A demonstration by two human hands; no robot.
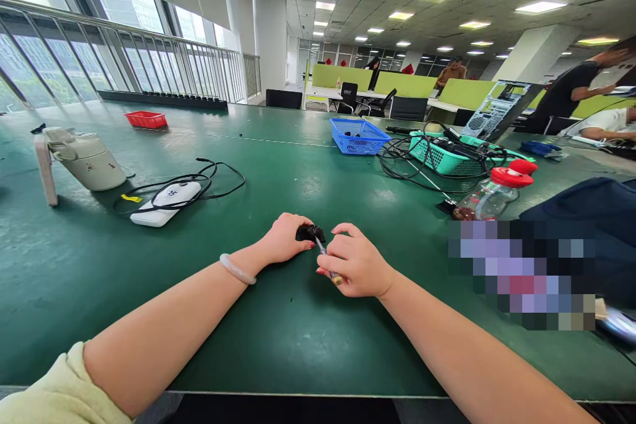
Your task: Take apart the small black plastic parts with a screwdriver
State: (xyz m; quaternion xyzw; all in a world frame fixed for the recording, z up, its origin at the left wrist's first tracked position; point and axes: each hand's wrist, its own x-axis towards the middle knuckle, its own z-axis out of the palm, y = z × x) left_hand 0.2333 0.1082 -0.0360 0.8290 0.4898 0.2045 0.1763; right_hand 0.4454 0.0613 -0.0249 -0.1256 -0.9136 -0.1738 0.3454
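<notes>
My left hand [288, 237] is closed on a small black part [309, 232], holding it down at the green table top. What kind of part it is I cannot make out. In my right hand [355, 262] is a slim screwdriver-like tool [322, 248] with a pale shaft and a yellowish end. Its tip touches, or comes very close to, the near side of the black part. The fingers of my right hand are wrapped round the handle and hide much of it.
On the green table [278, 344], a white power bank [169, 204] with a black cable and a beige bottle [92, 159] stand left. Farther back are a red tray [146, 120] and a blue basket [358, 137]. A teal basket [447, 156] of cables and a red-lidded jar [491, 193] are right.
</notes>
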